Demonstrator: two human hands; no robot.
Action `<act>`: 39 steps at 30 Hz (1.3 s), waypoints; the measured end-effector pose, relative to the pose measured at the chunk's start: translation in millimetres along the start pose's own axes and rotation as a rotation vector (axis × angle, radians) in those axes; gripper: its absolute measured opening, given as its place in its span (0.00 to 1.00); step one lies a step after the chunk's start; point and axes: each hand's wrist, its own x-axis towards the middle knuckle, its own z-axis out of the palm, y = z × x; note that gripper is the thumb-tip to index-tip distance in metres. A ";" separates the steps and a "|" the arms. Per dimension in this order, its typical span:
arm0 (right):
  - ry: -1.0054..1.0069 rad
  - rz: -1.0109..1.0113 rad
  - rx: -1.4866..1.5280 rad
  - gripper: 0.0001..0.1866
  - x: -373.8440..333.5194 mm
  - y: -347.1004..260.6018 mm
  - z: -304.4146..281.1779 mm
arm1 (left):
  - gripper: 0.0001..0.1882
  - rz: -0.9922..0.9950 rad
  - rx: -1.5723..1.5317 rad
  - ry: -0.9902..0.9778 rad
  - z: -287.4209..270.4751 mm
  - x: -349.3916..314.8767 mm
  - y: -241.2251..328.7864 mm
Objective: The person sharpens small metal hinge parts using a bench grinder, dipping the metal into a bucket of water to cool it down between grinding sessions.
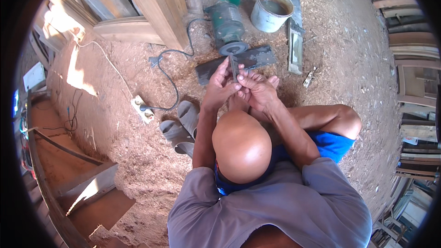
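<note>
Strip point(234, 70) held in both hands, far end at the wheel point(233, 48).
Grip: left hand point(219, 87) and right hand point(260, 92) both pinch the strip from its sides, thumbs toward the near end; it points far, over the board point(262, 57), just near of the grinder point(227, 22); contact with the wheel cannot be confirmed. Handling, as judged: narrow, dark, probably metal, therefore light, stiff and unlikely to bend or break. Smooth faces could slip under damp or dusty fingers; the far end may be sharp, and hot if ground. Recommended hold: the flat faces at the near end, well back from the wheel, with the second hand steadying the left or right side; keep fingertips off the far end.
</note>
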 end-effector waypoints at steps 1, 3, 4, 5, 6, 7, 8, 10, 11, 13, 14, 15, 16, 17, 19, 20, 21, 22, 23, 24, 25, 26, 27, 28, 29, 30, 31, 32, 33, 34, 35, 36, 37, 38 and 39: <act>0.001 0.016 0.020 0.06 -2.4 1.4 1.5 | 0.42 0.017 -0.048 0.001 -1.8 -0.7 -2.6; -0.013 0.074 0.016 0.05 -5.5 3.2 -0.2 | 0.43 -0.023 -0.125 -0.005 -3.8 -2.9 -8.5; -0.043 0.090 0.028 0.05 -5.0 5.3 -5.4 | 0.44 -0.042 -0.164 -0.007 -4.7 -3.7 -12.3; -0.074 0.106 0.041 0.05 -4.5 7.2 -8.9 | 0.42 -0.033 -0.175 0.014 -6.2 -4.5 -18.4; -0.057 0.111 0.060 0.04 -4.9 7.5 -7.2 | 0.41 -0.024 -0.184 0.036 -5.4 -3.9 -22.6; -0.040 0.116 0.080 0.04 -5.1 7.9 -4.4 | 0.39 -0.014 -0.193 0.059 -5.5 -3.2 -26.0; -0.023 0.121 0.099 0.05 -3.9 7.7 -2.4 | 0.37 -0.041 -0.205 0.088 -6.8 -2.5 -28.4; 0.016 0.113 0.129 0.05 0.1 10.5 -9.5 | 0.33 -0.113 -0.235 0.142 -4.3 -3.6 -32.8; 0.035 0.107 0.145 0.05 2.3 11.2 -13.5 | 0.31 -0.130 -0.228 0.180 -3.1 -3.2 -37.4; 0.073 0.120 0.137 0.07 6.7 10.3 -15.9 | 0.28 -0.157 -0.209 0.252 -2.3 -0.8 -46.4; 0.092 0.125 0.133 0.07 8.0 9.2 -17.6 | 0.26 -0.170 -0.180 0.268 -1.8 0.2 -50.8; 0.109 0.127 0.132 0.08 8.0 7.0 -17.8 | 0.25 -0.183 -0.152 0.286 -0.7 0.8 -54.9; 0.126 0.128 0.130 0.08 7.4 4.3 -17.7 | 0.24 -0.196 -0.124 0.303 0.1 1.5 -58.9; 0.143 0.130 0.128 0.08 7.1 2.4 -18.2 | 0.24 -0.201 -0.116 0.307 0.7 2.6 -62.8; 0.153 0.122 0.135 0.09 7.9 -0.8 -24.6 | 0.23 -0.208 -0.103 0.314 4.2 8.3 -67.8; 0.157 0.119 0.138 0.09 8.0 -1.9 -27.3 | 0.23 -0.206 -0.091 0.317 5.6 10.3 -69.9; 0.162 0.115 0.137 0.09 7.6 -2.9 -28.0 | 0.23 -0.203 -0.078 0.320 6.5 11.5 -71.3; 0.167 0.112 0.137 0.09 7.2 -3.8 -28.6 | 0.23 -0.200 -0.065 0.325 7.1 12.4 -72.4; 0.172 0.110 0.136 0.09 6.8 -4.5 -28.9 | 0.23 -0.210 -0.071 0.317 7.3 12.8 -73.2; 0.179 0.107 0.137 0.09 6.5 -5.2 -28.5 | 0.23 -0.221 -0.076 0.308 7.1 13.2 -73.6; 0.185 0.105 0.138 0.09 6.3 -5.7 -27.7 | 0.23 -0.231 -0.083 0.300 6.9 13.4 -73.9; 0.191 0.103 0.139 0.09 6.5 -5.5 -27.5 | 0.23 -0.233 -0.079 0.304 6.7 13.6 -74.4; 0.193 0.108 0.149 0.09 7.2 -4.8 -27.7 | 0.22 -0.234 -0.076 0.307 6.3 13.7 -75.0; 0.195 0.113 0.158 0.09 8.4 -3.6 -27.8 | 0.22 -0.235 -0.074 0.311 5.6 13.4 -75.3; 0.197 0.117 0.168 0.09 9.7 -2.1 -27.8 | 0.22 -0.247 -0.086 0.317 4.1 12.8 -75.0; 0.189 0.114 0.168 0.09 11.0 -1.0 -29.2 | 0.21 -0.257 -0.101 0.323 3.1 12.5 -75.6; 0.181 0.111 0.169 0.09 12.5 0.5 -30.0 | 0.21 -0.269 -0.116 0.327 1.6 12.2 -75.6; 0.174 0.105 0.172 0.09 13.9 2.2 -30.3 | 0.21 -0.268 -0.113 0.324 0.0 12.3 -75.2; 0.187 0.104 0.173 0.09 14.3 1.4 -30.4 | 0.20 -0.265 -0.111 0.320 0.1 14.1 -75.7; 0.200 0.100 0.175 0.08 14.9 0.5 -30.0 | 0.20 -0.263 -0.107 0.313 -0.1 16.2 -75.4; 0.213 0.093 0.181 0.08 15.7 -0.3 -29.0 | 0.19 -0.272 -0.090 0.326 -1.3 17.1 -73.1; 0.193 0.081 0.205 0.09 14.5 -3.7 -34.6 | 0.18 -0.286 -0.086 0.327 3.7 20.0 -75.1; 0.183 0.057 0.217 0.09 12.6 -7.9 -41.8 | 0.17 -0.301 -0.098 0.315 11.5 24.1 -79.6; 0.140 0.051 0.247 0.09 14.6 -5.7 -45.2 | 0.16 -0.334 -0.050 0.279 8.6 24.7 -77.2; 0.091 0.083 0.263 0.09 14.4 -6.1 -48.9 | 0.16 -0.358 -0.032 0.293 11.3 26.1 -77.0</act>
